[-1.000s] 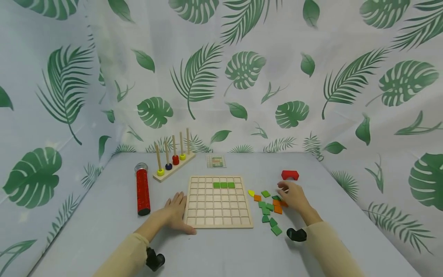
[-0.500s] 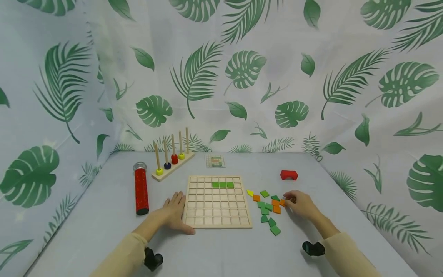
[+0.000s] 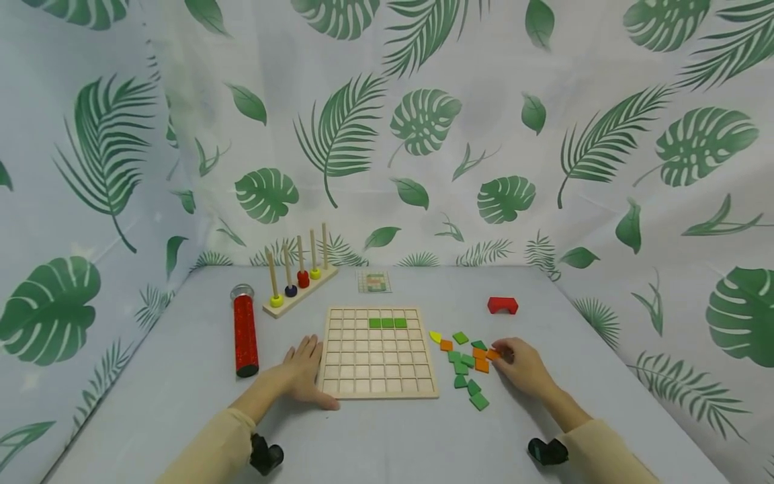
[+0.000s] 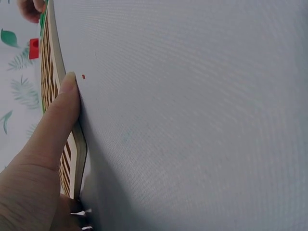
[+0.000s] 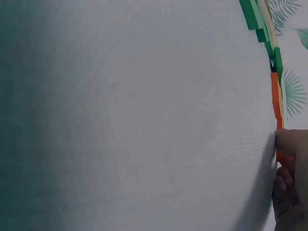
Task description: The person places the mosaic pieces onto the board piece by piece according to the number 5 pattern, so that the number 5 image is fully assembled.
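My left hand (image 3: 302,376) lies with fingers spread at the near-left corner of a wooden grid board (image 3: 376,355). Its thumb (image 4: 65,96) rests along the board's front edge, while the fingers touch the left side. Three green square tiles (image 3: 388,323) fill neighbouring cells near the board's top. To the right, my right hand (image 3: 525,370) pinches an orange tile (image 3: 492,355) at the edge of a loose pile. The right wrist view shows the thumb against that orange tile (image 5: 279,157), with the other fingers partly hidden.
Green tiles (image 3: 461,368), orange tiles (image 3: 481,365) and a yellow piece (image 3: 435,337) lie right of the board. Behind are a red arch block (image 3: 502,305), a pattern card (image 3: 374,282) and a peg stand (image 3: 302,292) with rings. A red tube (image 3: 245,336) lies left.
My right hand has moved from above the pile, near the red block, down to the rightmost orange tile and now pinches it. The left hand has stayed at the board.
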Motion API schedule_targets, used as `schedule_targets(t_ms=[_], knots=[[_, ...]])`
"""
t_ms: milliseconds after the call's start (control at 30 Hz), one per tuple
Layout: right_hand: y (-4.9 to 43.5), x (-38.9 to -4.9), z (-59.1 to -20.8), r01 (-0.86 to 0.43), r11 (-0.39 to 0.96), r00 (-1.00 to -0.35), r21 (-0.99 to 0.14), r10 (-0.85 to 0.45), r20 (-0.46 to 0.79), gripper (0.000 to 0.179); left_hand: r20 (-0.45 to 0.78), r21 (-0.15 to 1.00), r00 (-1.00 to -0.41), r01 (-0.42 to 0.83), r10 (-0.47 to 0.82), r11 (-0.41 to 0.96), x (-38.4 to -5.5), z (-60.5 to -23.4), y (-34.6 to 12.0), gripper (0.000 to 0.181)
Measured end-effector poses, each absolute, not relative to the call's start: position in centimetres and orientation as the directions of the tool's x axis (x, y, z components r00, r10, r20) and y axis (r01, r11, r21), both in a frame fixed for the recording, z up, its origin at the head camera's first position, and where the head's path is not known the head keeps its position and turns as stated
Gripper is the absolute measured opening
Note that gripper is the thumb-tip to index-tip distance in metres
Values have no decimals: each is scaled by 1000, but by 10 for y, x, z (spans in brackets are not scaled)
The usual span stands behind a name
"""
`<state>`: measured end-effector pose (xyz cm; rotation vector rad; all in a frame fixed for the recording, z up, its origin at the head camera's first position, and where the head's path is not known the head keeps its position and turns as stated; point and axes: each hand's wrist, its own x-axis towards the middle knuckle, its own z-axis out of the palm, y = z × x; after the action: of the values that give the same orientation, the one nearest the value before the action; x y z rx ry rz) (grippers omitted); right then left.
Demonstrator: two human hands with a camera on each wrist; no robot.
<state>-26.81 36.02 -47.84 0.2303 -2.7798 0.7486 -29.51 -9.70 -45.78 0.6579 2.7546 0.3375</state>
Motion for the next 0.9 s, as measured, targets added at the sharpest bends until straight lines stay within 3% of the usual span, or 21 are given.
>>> schedule_targets(t_ms=[333, 900], knots=[[364, -273, -474, -111, 841, -981, -529, -9, 193, 28, -227, 291, -855, 399, 467, 870, -293, -458, -94, 125], [357, -284, -472, -172, 862, -968, -477, -59, 244, 28, -210, 298, -856, 404, 472, 865, -294, -457, -96, 124]])
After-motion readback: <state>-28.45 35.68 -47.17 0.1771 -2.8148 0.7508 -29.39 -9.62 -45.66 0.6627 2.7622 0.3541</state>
